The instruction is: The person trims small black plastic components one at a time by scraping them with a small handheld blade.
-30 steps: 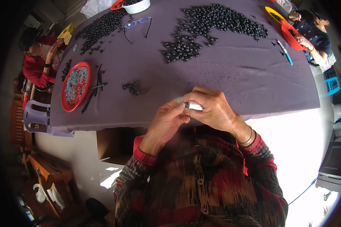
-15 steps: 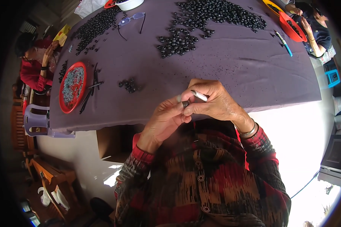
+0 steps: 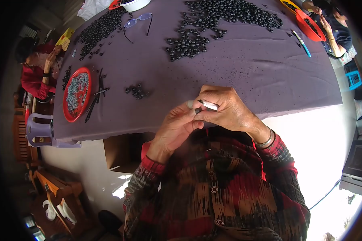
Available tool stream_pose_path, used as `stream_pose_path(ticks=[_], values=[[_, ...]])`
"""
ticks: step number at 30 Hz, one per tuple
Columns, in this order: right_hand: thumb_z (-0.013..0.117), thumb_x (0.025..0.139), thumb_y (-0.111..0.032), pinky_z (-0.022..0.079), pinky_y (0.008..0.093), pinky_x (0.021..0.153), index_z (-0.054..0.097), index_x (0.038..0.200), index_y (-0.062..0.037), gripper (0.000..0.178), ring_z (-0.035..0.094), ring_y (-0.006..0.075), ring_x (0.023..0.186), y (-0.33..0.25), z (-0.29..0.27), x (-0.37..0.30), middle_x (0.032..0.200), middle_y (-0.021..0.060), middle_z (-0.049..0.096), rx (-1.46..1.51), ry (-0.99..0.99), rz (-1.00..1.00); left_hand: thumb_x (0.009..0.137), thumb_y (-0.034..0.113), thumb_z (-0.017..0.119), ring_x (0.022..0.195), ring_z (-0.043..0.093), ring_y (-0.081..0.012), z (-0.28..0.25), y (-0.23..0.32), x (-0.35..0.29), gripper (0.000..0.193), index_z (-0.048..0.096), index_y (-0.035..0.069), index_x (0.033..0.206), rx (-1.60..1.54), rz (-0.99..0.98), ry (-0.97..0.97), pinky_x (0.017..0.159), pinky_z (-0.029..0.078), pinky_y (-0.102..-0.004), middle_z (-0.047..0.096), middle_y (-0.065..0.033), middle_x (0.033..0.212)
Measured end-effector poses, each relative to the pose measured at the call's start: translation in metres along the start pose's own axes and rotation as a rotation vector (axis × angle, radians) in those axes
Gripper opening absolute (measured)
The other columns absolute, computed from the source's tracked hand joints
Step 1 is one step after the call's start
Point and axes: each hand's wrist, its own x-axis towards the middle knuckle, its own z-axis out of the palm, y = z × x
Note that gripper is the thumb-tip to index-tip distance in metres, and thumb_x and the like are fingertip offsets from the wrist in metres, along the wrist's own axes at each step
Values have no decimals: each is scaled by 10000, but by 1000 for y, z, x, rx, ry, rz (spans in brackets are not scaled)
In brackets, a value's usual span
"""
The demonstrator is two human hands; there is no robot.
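My two hands meet in front of my chest, just over the table's near edge. Between its thumb and fingertips my left hand (image 3: pixel 175 125) pinches a small dark rounded part (image 3: pixel 198 110), mostly covered by the fingers. Closed around a short tool with a white-wrapped grip (image 3: pixel 210 105), my right hand (image 3: pixel 229 108) brings the tool's dark tip up against that part. The tip itself is too small to make out clearly. A little cluster of black round parts (image 3: pixel 136 91) lies on the cloth beyond my left hand.
Larger piles of black parts (image 3: pixel 229 14) cover the far side of the purple tablecloth (image 3: pixel 157 60). A red plate of small pale pieces (image 3: pixel 89 92), dark sticks (image 3: pixel 93 106), glasses (image 3: pixel 138 20) and a blue-and-white pen (image 3: pixel 302 44) lie around. People work at both sides, near a red bowl (image 3: pixel 319 37).
The white-wrapped tool has turned slightly in my right hand, so its grip lies more level and shows more. My left hand keeps its pinch on the small dark part.
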Motion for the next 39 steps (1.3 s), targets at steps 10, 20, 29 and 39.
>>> stream_pose_path(ticks=[10, 20, 29, 39], values=[[663, 827, -5, 470, 246, 634, 667, 881, 13, 57, 597, 91, 689, 9, -2, 0, 737, 1, 539, 464, -87, 226, 938, 120, 534, 819, 591, -121, -10, 1, 2, 233, 589, 3, 1132, 52, -32, -33, 727, 497, -265, 628, -50, 905], [628, 882, -104, 455, 248, 640, 653, 909, 5, 115, 571, 82, 709, 13, -4, 2, 719, 5, 536, 306, -46, 175, 926, 118, 549, 805, 545, -136, -5, 1, 2, 174, 602, 24, 1062, -29, -32, -24, 708, 476, -286, 601, -54, 891], [536, 936, -220, 420, 286, 636, 548, 940, -31, 189, 462, 150, 661, 1, -11, -13, 727, 51, 503, -18, 4, 148, 925, 73, 541, 842, 617, -146, -7, 6, 2, 156, 621, 41, 1055, 74, 155, 61, 729, 527, -299, 633, -81, 946], [682, 783, -90, 486, 337, 542, 644, 902, -64, 128, 609, 243, 641, 4, -1, -15, 730, 57, 601, -187, 14, -128, 927, 61, 534, 805, 609, -141, -11, 3, 2, 170, 619, 40, 1071, 5, 196, -20, 727, 525, -306, 633, -65, 907]])
